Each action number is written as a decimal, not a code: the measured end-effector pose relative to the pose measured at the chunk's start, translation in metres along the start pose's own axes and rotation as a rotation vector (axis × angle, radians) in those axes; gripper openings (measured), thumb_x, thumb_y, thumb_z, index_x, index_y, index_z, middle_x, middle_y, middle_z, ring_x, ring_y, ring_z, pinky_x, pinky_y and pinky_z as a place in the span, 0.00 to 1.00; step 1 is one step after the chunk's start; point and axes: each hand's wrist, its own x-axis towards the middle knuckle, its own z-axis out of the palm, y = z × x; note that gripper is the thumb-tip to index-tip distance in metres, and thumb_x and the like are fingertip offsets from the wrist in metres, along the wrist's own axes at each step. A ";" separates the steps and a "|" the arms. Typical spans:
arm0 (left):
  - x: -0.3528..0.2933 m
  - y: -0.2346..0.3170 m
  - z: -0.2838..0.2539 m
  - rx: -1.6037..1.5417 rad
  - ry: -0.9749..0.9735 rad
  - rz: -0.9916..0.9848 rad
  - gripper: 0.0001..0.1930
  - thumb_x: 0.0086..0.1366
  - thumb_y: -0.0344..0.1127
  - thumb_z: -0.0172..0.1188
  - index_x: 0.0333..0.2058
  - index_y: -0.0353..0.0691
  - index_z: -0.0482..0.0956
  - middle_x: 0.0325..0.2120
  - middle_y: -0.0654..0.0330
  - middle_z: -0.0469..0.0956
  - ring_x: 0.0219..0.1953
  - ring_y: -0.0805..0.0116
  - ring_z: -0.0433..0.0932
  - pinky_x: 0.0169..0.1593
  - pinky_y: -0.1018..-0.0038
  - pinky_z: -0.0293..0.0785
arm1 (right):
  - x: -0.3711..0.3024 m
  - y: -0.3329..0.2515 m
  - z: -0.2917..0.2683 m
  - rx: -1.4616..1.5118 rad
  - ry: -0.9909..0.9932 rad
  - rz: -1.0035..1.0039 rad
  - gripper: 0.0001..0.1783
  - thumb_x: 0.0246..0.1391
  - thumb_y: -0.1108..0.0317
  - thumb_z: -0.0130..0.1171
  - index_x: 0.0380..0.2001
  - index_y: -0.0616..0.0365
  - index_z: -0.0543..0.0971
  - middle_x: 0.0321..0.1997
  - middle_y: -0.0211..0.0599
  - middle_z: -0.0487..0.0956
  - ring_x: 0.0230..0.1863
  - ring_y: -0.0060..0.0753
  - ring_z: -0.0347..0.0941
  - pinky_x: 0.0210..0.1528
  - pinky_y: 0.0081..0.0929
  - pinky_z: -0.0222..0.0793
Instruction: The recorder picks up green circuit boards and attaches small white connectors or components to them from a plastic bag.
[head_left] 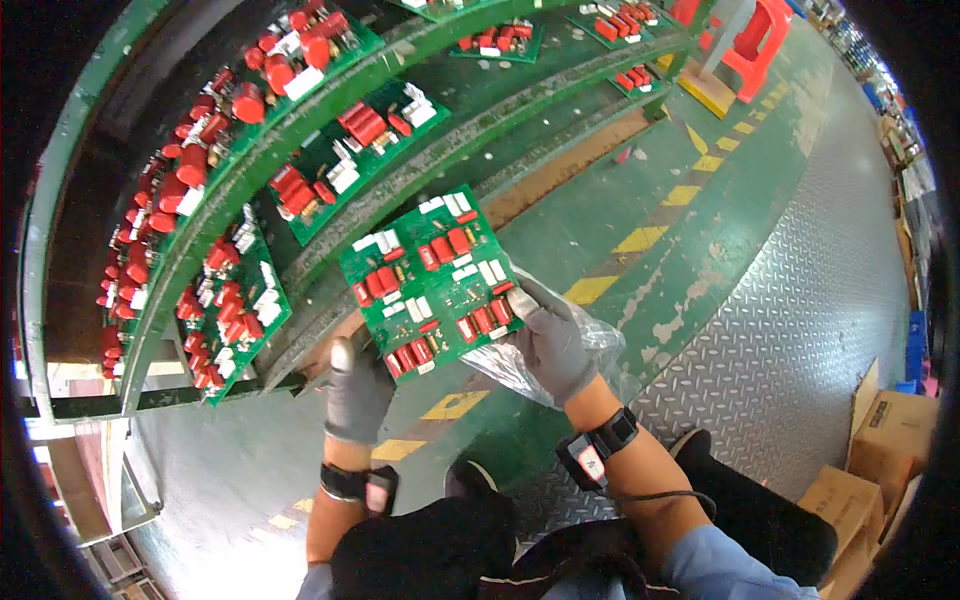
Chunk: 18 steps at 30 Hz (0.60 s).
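A green circuit board (440, 292) is held in front of the lower rails of a green rack (265, 140), above the floor, with its component side facing up toward the camera. It is tilted, and clusters of red and white components are carried across its face. Its right edge is pinched by the right hand (553, 345), with the thumb laid over the top near the lower right corner and the other fingers mostly hidden. The left hand (360, 400) is placed at the lower left corner, its thumb raised apart from the board; its fingers are partly hidden, so whether the board is touched by them cannot be told. Both hands are covered by grey gloves. Clear plastic film (603, 348) is seen beneath and beside the right hand. Similar boards are set along the rack, one (240, 315) just left of the held board and another (365, 140) above it. Farther right, a red stool (757, 50) is seen near the yellow-striped floor marking (642, 238), and cardboard boxes (895, 435) are stacked at the lower right.
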 end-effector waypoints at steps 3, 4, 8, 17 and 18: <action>0.003 0.010 0.023 -0.278 -0.279 -0.103 0.41 0.54 0.62 0.57 0.58 0.40 0.59 0.53 0.55 0.68 0.54 0.57 0.68 0.56 0.58 0.66 | -0.014 -0.002 -0.010 -0.034 -0.014 0.073 0.26 0.60 0.62 0.48 0.57 0.66 0.62 0.55 0.42 0.69 0.54 0.33 0.67 0.54 0.31 0.67; 0.000 0.006 0.007 -0.305 -0.314 -0.179 0.36 0.55 0.52 0.60 0.58 0.39 0.60 0.53 0.54 0.68 0.53 0.56 0.69 0.56 0.58 0.66 | -0.019 -0.003 -0.012 -0.041 -0.064 0.154 0.27 0.59 0.61 0.51 0.58 0.63 0.63 0.52 0.41 0.72 0.53 0.31 0.68 0.51 0.29 0.69; -0.023 -0.016 -0.012 -0.314 -0.222 -0.236 0.36 0.49 0.38 0.63 0.57 0.37 0.60 0.53 0.53 0.68 0.53 0.54 0.70 0.56 0.57 0.67 | -0.059 -0.007 -0.027 -0.865 -0.275 -0.206 0.24 0.58 0.57 0.52 0.51 0.64 0.70 0.49 0.42 0.73 0.47 0.30 0.72 0.44 0.28 0.72; -0.080 -0.097 -0.127 -0.131 -0.200 -0.404 0.32 0.45 0.40 0.67 0.48 0.30 0.69 0.39 0.56 0.77 0.40 0.62 0.77 0.45 0.65 0.74 | -0.062 -0.013 -0.149 -1.197 0.010 0.073 0.10 0.54 0.68 0.52 0.36 0.62 0.77 0.32 0.37 0.78 0.30 0.30 0.75 0.35 0.29 0.71; -0.080 -0.093 -0.109 -0.126 -0.177 -0.410 0.35 0.44 0.41 0.68 0.50 0.31 0.68 0.41 0.56 0.76 0.41 0.63 0.77 0.47 0.68 0.73 | -0.049 0.005 -0.147 -1.188 -0.007 0.079 0.10 0.54 0.68 0.52 0.36 0.62 0.77 0.32 0.37 0.78 0.30 0.30 0.75 0.35 0.29 0.71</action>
